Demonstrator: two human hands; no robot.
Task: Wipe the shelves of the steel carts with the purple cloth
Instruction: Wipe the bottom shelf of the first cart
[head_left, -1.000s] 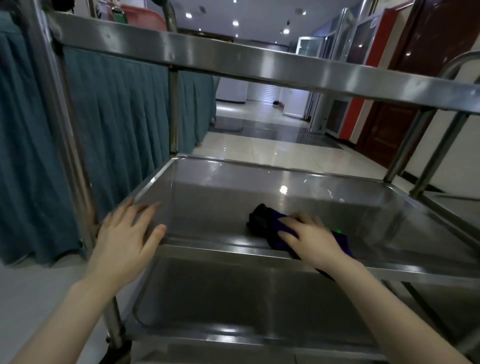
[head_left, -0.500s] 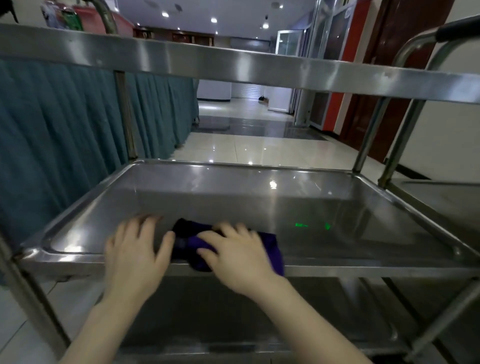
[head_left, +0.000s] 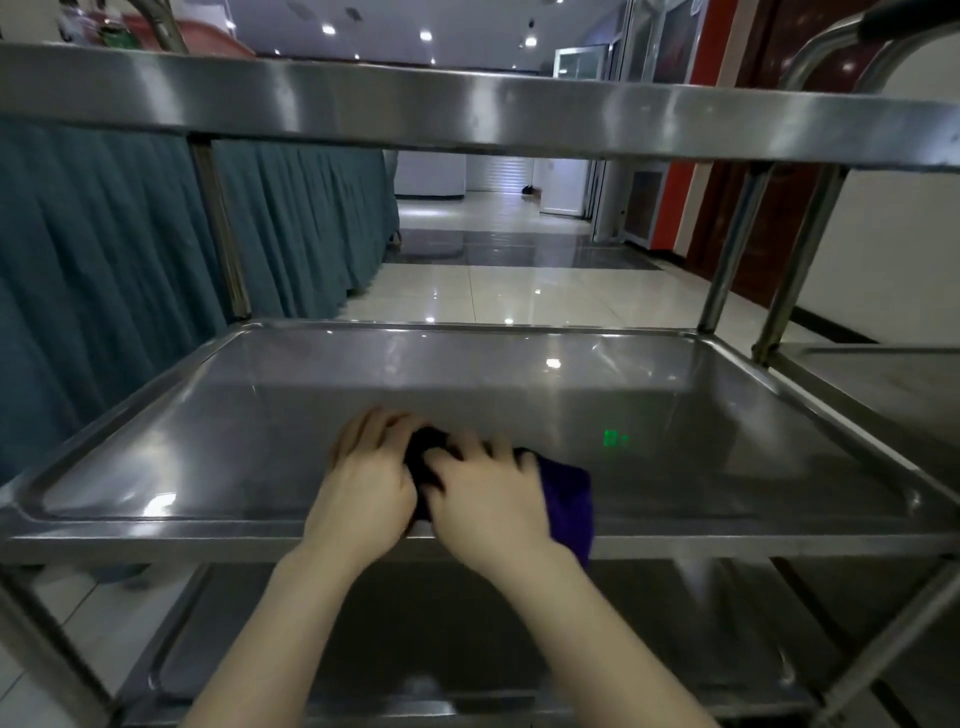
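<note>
Wiping spot: the purple cloth (head_left: 569, 499) lies on the middle shelf (head_left: 519, 384) of the steel cart, near the front rim and about midway along it, with one corner hanging over that rim.
Left hand (head_left: 363, 488): fingers curled against the bunched left end of the cloth, probably to gather it into a thicker pad.
Right hand (head_left: 488, 499): laid on top of the cloth, fingers bent, spread and dug into the fabric, gripping it; this looks like the hand that bears down and steers.
Reason for two hands: my guess is they are bunching the cloth up so it does not slide flat on the slick steel.
Cloth's look: deep purple where it shows past the right hand, nearly black in the shaded folds between the hands; soft and crumpled.
Shelf's look: glossy, mirroring the ceiling lights; no dirt can be made out.
Left to do: the top shelf (head_left: 467, 109) and bottom shelf (head_left: 415, 649) carry no cloth.
</note>
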